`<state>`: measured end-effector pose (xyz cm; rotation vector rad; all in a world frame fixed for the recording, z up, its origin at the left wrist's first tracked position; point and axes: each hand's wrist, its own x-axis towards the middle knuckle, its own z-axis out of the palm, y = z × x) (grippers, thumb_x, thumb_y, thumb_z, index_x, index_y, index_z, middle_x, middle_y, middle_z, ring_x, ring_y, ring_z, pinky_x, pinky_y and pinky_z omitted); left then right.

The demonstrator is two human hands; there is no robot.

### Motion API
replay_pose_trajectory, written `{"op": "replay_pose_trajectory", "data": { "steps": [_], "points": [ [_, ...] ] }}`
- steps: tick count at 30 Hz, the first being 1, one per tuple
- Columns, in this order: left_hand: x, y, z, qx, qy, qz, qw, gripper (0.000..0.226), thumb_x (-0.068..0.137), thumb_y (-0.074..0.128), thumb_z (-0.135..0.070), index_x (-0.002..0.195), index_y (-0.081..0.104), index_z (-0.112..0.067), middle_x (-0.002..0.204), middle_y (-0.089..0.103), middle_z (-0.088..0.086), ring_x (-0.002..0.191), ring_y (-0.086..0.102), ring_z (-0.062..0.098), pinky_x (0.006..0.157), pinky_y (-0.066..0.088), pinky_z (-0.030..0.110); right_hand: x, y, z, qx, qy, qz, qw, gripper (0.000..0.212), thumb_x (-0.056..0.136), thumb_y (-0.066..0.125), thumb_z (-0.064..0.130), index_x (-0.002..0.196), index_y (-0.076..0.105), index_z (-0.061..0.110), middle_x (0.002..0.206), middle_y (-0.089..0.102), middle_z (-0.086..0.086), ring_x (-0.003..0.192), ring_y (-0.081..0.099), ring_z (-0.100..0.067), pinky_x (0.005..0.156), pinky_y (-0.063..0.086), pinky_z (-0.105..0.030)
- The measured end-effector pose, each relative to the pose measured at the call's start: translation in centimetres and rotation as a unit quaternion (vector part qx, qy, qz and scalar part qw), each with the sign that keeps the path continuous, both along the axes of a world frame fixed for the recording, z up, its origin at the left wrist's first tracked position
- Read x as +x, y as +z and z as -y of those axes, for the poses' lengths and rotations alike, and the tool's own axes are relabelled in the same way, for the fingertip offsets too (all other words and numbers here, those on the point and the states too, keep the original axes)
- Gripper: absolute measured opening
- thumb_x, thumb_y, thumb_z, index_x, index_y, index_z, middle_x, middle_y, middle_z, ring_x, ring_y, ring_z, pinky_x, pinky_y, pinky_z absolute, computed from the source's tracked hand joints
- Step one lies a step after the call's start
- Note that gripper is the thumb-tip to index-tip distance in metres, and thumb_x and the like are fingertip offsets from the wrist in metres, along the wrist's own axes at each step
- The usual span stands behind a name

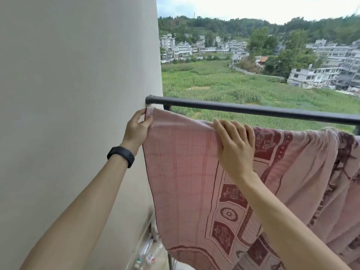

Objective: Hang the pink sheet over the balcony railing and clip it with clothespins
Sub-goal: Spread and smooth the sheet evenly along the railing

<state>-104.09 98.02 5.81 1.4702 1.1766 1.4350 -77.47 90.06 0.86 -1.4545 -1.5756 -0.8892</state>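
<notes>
The pink sheet [183, 168], with dark red patterned borders, hangs in front of me, just below the black balcony railing [243, 109]. My left hand [137, 129] pinches the sheet's top left corner beside the wall. My right hand [234, 147] lies over the sheet's top edge with the fingers curled over it. Further right the sheet is bunched and drapes over a lower rail. No clothespins are in view.
A pale wall [78, 94] stands close on the left, where the railing ends. Beyond the railing lie green fields and distant houses. Small bottles and packets [148, 256] lie on the floor by the wall's foot. A black band is on my left wrist.
</notes>
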Motion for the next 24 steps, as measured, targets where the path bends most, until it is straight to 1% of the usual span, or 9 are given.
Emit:
{"op": "replay_pose_trajectory", "data": {
  "steps": [3, 6, 9, 11, 14, 17, 20, 22, 24],
  "points": [
    [-0.2, -0.6, -0.2, -0.042, -0.055, -0.012, 0.998, 0.026, 0.096, 0.061, -0.028, 0.119, 0.063, -0.040, 0.098, 0.071, -0.001, 0.083, 0.068, 0.015, 0.068, 0.055, 0.026, 1.1, -4.3, 1.5, 0.029, 0.056, 0.023, 0.998, 0.041, 0.099, 0.059, 0.011, 0.140, 0.058, 0.014, 0.149, 0.052, -0.004, 0.144, 0.042, -0.025, 0.115, 0.035, -0.054],
    [-0.4, -0.6, -0.8, -0.060, -0.067, -0.050, 0.995, 0.017, 0.095, 0.062, -0.028, 0.109, 0.068, -0.035, 0.088, 0.066, 0.000, 0.070, 0.058, 0.017, 0.059, 0.045, 0.026, 2.0, -5.8, 2.6, -0.010, 0.033, 0.065, 0.997, 0.046, 0.093, 0.067, 0.019, 0.138, 0.060, 0.018, 0.149, 0.052, -0.004, 0.143, 0.044, -0.025, 0.115, 0.033, -0.054],
    [-0.8, -0.3, -1.3, -0.044, -0.060, -0.073, 0.995, 0.016, 0.095, 0.059, -0.034, 0.104, 0.071, -0.028, 0.080, 0.061, -0.006, 0.066, 0.053, 0.014, 0.061, 0.040, 0.027, 2.0, -2.9, 2.9, 0.010, 0.020, 0.037, 0.999, 0.042, 0.088, 0.070, 0.028, 0.130, 0.066, 0.019, 0.138, 0.060, -0.006, 0.131, 0.053, -0.028, 0.110, 0.035, -0.054],
    [-0.8, -0.2, -1.7, -0.002, -0.008, -0.099, 0.995, 0.032, 0.094, 0.060, -0.043, 0.094, 0.072, -0.014, 0.072, 0.056, -0.007, 0.065, 0.049, 0.011, 0.061, 0.039, 0.025, 2.1, 0.1, 2.6, 0.012, -0.013, 0.010, 1.000, 0.043, 0.091, 0.063, 0.039, 0.129, 0.065, 0.019, 0.137, 0.059, -0.006, 0.131, 0.052, -0.027, 0.111, 0.031, -0.055],
    [-0.8, -0.2, -2.4, -0.002, 0.056, -0.083, 0.995, 0.049, 0.090, 0.061, -0.046, 0.074, 0.055, 0.000, 0.069, 0.045, -0.001, 0.069, 0.041, 0.015, 0.061, 0.032, 0.029, 3.9, 3.0, 1.9, -0.085, -0.081, -0.018, 0.993, 0.050, 0.098, 0.038, 0.060, 0.125, 0.063, 0.025, 0.126, 0.066, -0.001, 0.120, 0.056, -0.025, 0.113, 0.026, -0.051],
    [-0.7, -0.2, -2.8, -0.077, 0.020, -0.103, 0.991, 0.037, 0.093, 0.056, -0.050, 0.083, 0.057, -0.014, 0.084, 0.057, -0.002, 0.078, 0.052, 0.019, 0.065, 0.042, 0.031, 5.7, 2.6, 1.9, -0.090, -0.097, -0.026, 0.991, 0.054, 0.100, 0.032, 0.064, 0.111, 0.070, 0.026, 0.106, 0.071, -0.001, 0.101, 0.059, -0.026, 0.101, 0.034, -0.044],
    [-0.1, -0.2, -2.3, -0.098, 0.053, -0.116, 0.987, 0.045, 0.090, 0.055, -0.057, 0.110, 0.055, -0.016, 0.109, 0.060, 0.002, 0.098, 0.058, 0.022, 0.078, 0.046, 0.037, 6.2, -0.2, 2.3, 0.042, -0.025, -0.024, 0.999, 0.032, 0.102, 0.057, 0.033, 0.126, 0.070, 0.017, 0.122, 0.070, -0.004, 0.117, 0.059, -0.027, 0.107, 0.039, -0.050],
    [1.0, -0.5, -1.8, -0.035, 0.158, -0.195, 0.967, 0.048, 0.090, 0.053, -0.054, 0.119, 0.049, -0.017, 0.123, 0.055, 0.010, 0.115, 0.052, 0.031, 0.091, 0.045, 0.044, 6.4, -2.4, 2.6, 0.076, 0.014, -0.007, 0.997, 0.032, 0.098, 0.064, 0.016, 0.130, 0.067, 0.012, 0.137, 0.062, -0.009, 0.132, 0.052, -0.031, 0.110, 0.038, -0.058],
    [2.8, -0.6, -0.5, 0.135, 0.231, -0.309, 0.913, 0.046, 0.091, 0.053, -0.048, 0.127, 0.051, -0.019, 0.135, 0.050, 0.012, 0.126, 0.044, 0.035, 0.099, 0.041, 0.050, 6.6, -3.7, 3.0, 0.075, 0.005, 0.018, 0.997, 0.033, 0.095, 0.067, 0.015, 0.129, 0.068, 0.014, 0.144, 0.056, -0.010, 0.139, 0.046, -0.032, 0.110, 0.039, -0.058]
  ]
}}
